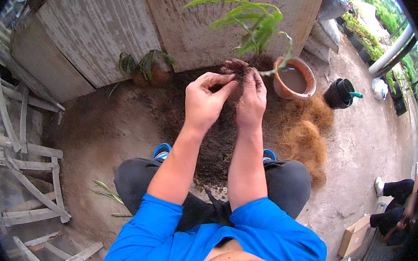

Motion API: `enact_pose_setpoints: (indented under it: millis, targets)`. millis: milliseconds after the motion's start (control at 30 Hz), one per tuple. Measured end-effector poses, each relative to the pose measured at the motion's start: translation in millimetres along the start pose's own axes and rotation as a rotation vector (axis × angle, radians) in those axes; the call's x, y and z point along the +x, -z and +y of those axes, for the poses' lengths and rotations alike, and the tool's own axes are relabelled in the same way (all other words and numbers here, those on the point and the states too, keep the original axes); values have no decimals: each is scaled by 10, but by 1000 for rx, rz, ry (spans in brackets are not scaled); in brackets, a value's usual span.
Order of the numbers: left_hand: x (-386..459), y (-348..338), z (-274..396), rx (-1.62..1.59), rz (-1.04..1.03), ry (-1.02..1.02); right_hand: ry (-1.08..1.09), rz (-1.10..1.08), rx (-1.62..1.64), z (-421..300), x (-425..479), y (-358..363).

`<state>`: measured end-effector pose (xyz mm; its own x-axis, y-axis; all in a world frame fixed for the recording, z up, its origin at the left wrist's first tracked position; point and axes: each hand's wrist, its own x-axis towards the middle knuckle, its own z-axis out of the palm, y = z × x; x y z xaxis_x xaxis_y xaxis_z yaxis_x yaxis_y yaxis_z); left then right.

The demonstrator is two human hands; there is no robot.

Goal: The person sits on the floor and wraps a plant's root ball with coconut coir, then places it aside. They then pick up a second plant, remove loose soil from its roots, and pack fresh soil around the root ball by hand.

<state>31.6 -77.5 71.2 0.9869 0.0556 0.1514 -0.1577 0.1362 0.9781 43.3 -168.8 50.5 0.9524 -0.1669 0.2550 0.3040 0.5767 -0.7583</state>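
Observation:
Both of my hands meet in front of me, close to the soil-covered roots (240, 69) of a green leafy plant (262, 33). My left hand (208, 97) has thumb and fingertips pinched at the dark root mass. My right hand (251, 97) is curled around the root mass from the other side, its fingers smeared with soil. The long leaves arch up and away above the hands. Dark loose soil (215, 142) lies on the ground below my forearms. To the right of my right hand stands a terracotta-coloured pot (277, 85) holding murky water.
Brown coconut-like fibre (306, 138) lies at the right, near stacked black plastic pots (335, 94) with a green-handled tool. Another plant (148, 65) leans by the boards at the back. Wooden frames (26, 164) stand left. A person (396, 209) sits far right beside a cardboard box (354, 236).

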Motion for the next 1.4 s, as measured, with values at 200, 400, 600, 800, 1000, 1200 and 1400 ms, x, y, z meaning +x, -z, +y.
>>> enact_pose_setpoints:
  millis: [200, 400, 600, 800, 1000, 1200, 1400]
  targets:
    - [-140, 120, -461, -157, 24, 64, -103, 3, -57, 198, -180, 170]
    - [-37, 222, -566, -379, -2, 195, 106, 60, -564, 393, -117, 115]
    - [26, 398, -582, -528, 79, 199, 180, -184, -904, 382, -94, -142]
    - [-1, 301, -701, -722, 105, 345, 171, -342, -893, 602, -93, -48]
    - [58, 403, -945, -693, 106, 312, 231, -345, -1081, 672, -139, -17]
    - [111, 432, -899, -675, 151, 380, 284, -343, -1101, 720, -131, 55]
    - [146, 488, -949, -771, 124, 373, 280, -363, -1178, 739, -157, 61]
